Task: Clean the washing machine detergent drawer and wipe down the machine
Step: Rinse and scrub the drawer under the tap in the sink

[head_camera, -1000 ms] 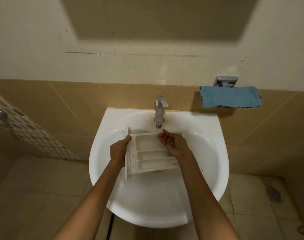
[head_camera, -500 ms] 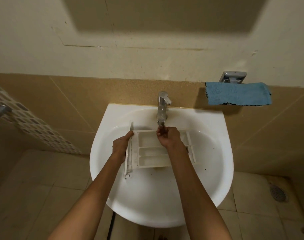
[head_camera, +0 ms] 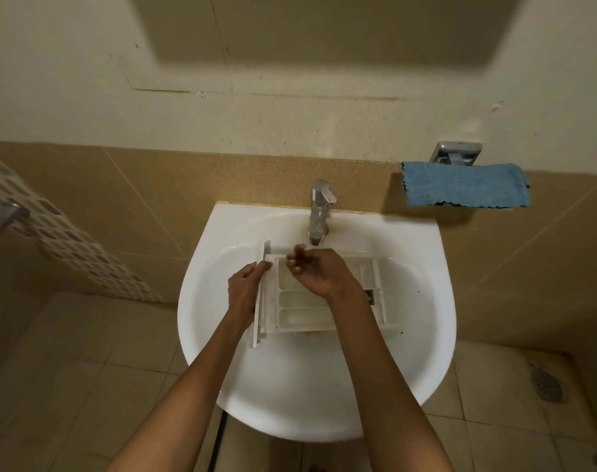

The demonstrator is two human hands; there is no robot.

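Observation:
A white detergent drawer [head_camera: 298,310] with several compartments lies across the bowl of the white sink [head_camera: 300,396], its front panel to the left. My left hand [head_camera: 244,289] grips the drawer's front panel at its left end. My right hand [head_camera: 319,272] hovers over the drawer's far compartment, just below the spout of the chrome tap [head_camera: 319,212], with its fingers loosely curled and nothing in them. The right forearm hides part of the drawer's middle.
A blue cloth [head_camera: 465,183] hangs on a chrome holder [head_camera: 455,152] on the tiled wall to the right of the tap. A floor drain [head_camera: 545,384] sits at the lower right. A patterned tile strip [head_camera: 62,233] runs down the left wall.
My right hand turned from palm-up under the tap and moved down over the drawer's far compartment. The left hand kept its hold on the drawer.

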